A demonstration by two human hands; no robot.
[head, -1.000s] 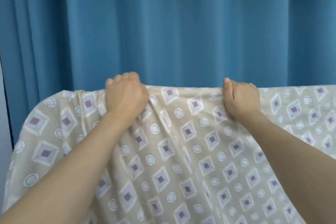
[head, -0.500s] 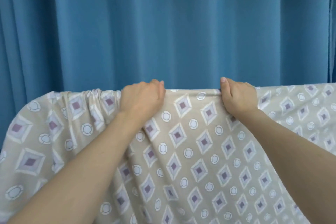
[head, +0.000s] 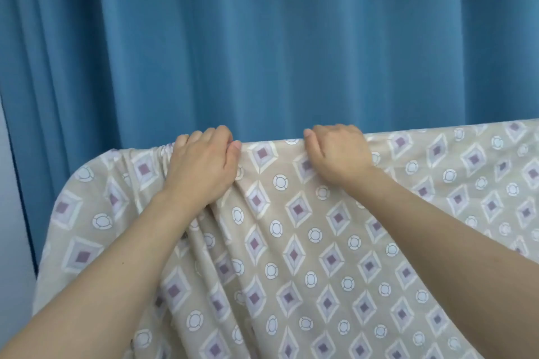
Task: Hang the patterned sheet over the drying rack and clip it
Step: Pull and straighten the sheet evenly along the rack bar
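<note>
Both hands have drawn closer along the top edge: left hand (head: 201, 167) and right hand (head: 338, 156) grip the patterned sheet (head: 320, 242), draped before the blue curtain (head: 291, 38); rack hidden, clipping undone.

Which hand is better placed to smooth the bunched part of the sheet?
Probably the left hand: the patterned sheet is gathered into folds right beside and under it, while the right hand grips a flatter stretch.

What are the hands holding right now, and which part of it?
Both the left hand and right hand grip the sheet along its top fold, fingers curled over it.
</note>
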